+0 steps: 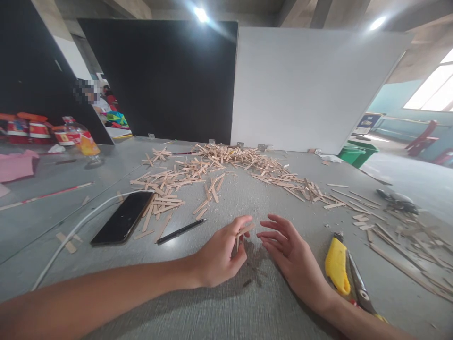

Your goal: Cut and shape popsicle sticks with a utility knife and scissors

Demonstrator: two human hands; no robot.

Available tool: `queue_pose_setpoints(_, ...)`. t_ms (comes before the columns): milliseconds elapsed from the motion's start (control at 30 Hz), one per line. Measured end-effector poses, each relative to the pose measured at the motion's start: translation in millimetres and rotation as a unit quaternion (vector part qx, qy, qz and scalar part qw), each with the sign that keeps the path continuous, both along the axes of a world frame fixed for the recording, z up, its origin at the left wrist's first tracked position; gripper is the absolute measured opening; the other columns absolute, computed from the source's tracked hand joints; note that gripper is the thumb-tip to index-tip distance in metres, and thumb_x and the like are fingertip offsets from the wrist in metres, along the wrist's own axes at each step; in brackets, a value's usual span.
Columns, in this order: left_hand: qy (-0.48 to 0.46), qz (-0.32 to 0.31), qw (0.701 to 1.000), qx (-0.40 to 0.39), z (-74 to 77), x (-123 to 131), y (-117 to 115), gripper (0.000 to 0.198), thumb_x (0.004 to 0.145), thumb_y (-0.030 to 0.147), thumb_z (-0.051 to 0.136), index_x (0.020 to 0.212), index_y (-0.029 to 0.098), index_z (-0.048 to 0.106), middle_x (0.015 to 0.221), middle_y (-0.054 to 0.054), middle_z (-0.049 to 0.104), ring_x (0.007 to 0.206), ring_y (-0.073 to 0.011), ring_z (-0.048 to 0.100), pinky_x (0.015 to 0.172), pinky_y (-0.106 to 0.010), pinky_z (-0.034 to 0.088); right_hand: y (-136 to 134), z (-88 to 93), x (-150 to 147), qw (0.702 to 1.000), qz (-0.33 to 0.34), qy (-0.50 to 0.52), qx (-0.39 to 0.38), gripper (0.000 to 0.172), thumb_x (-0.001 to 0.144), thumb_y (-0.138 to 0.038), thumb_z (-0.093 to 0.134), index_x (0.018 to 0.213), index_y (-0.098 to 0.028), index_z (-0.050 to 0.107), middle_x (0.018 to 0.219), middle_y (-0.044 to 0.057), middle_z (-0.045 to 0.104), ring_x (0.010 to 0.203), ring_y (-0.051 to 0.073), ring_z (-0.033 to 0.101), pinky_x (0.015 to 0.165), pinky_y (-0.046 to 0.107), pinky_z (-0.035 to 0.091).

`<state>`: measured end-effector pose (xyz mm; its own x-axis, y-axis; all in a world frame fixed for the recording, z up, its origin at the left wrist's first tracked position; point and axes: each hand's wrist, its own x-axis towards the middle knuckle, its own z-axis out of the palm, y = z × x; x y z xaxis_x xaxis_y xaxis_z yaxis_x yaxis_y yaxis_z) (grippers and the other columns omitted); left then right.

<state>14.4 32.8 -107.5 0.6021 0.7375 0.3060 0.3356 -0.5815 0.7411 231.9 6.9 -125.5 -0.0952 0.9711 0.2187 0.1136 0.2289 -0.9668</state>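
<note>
My left hand (221,252) hovers just above the grey table (247,302), its fingers pinched round short wooden sticks (244,231). One stick lies across the fingertips and another hangs down between them. My right hand (288,252) is just to the right, fingers spread and slightly curled, holding nothing, its fingertips almost touching the held sticks. A big scatter of wooden sticks (212,165) lies farther back on the table.
A black phone (123,218) with a white cable (71,233) and a black pen (181,231) lie to the left. Yellow-handled cutters (339,267) rest at the right, with wood offcuts (406,241) beyond. Bottles (83,139) stand far left. Black and white boards (233,80) close the back.
</note>
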Motion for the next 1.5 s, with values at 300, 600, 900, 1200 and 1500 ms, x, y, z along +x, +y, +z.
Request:
queue_pose_setpoints(300, 0.012, 0.013, 1.0, 0.009, -4.0, -2, 1, 0.066, 0.093, 0.011, 0.053, 0.153, 0.024, 0.028, 0.106, -0.007, 0.069, 0.088, -0.0204, 0.071, 0.083, -0.037, 0.06, -3, 6.2, 1, 0.997, -0.013, -0.07, 0.004, 0.022, 0.101, -0.035, 0.054, 0.119, -0.023, 0.057, 0.117, 0.012, 0.072, 0.093, 0.021, 0.074, 0.078, 0.036, 0.063)
queue_pose_setpoints(600, 0.035, 0.022, 0.999, 0.013, 1.6, 0, -1, 0.06, 0.092, 0.012, 0.05, 0.149, 0.02, 0.032, 0.099, -0.006, 0.068, 0.077, -0.0178, 0.067, 0.079, -0.037, 0.058, -3, 5.9, 1, 0.997, 0.001, -0.08, -0.008, 0.018, 0.101, -0.032, 0.05, 0.115, -0.023, 0.057, 0.108, 0.008, 0.072, 0.085, 0.018, 0.072, 0.076, 0.033, 0.059)
queue_pose_setpoints(900, 0.024, 0.015, 1.0, 0.005, 1.7, -1, 0, 0.06, 0.094, 0.013, 0.051, 0.151, 0.021, 0.031, 0.125, -0.016, 0.069, 0.111, -0.0277, 0.071, 0.092, -0.044, 0.058, -4, 8.2, -2, 0.999, 0.012, -0.03, -0.036, 0.02, 0.103, -0.037, 0.048, 0.113, -0.022, 0.057, 0.101, 0.005, 0.067, 0.066, 0.013, 0.061, 0.056, 0.026, 0.05)
queue_pose_setpoints(1200, 0.025, 0.017, 0.999, -0.015, -1.7, -2, 0, 0.057, 0.1, 0.017, 0.047, 0.153, 0.024, 0.027, 0.141, -0.019, 0.06, 0.129, -0.0292, 0.064, 0.104, -0.048, 0.054, -10, 14.0, 0, 0.995, 0.022, -0.099, -0.022, 0.023, 0.103, -0.039, 0.045, 0.111, -0.02, 0.055, 0.073, -0.002, 0.058, 0.061, 0.014, 0.047, 0.057, 0.027, 0.038)
queue_pose_setpoints(1500, 0.055, 0.041, 0.998, -0.012, 3.1, 1, 2, 0.065, 0.095, 0.01, 0.049, 0.154, 0.021, 0.027, 0.144, -0.019, 0.06, 0.135, -0.0271, 0.06, 0.11, -0.047, 0.051, -7, 15.4, -3, 0.991, 0.023, -0.125, -0.039, 0.028, 0.102, -0.042, 0.04, 0.109, -0.019, 0.053, 0.061, -0.01, 0.032, 0.055, 0.014, 0.029, 0.051, 0.028, 0.025)
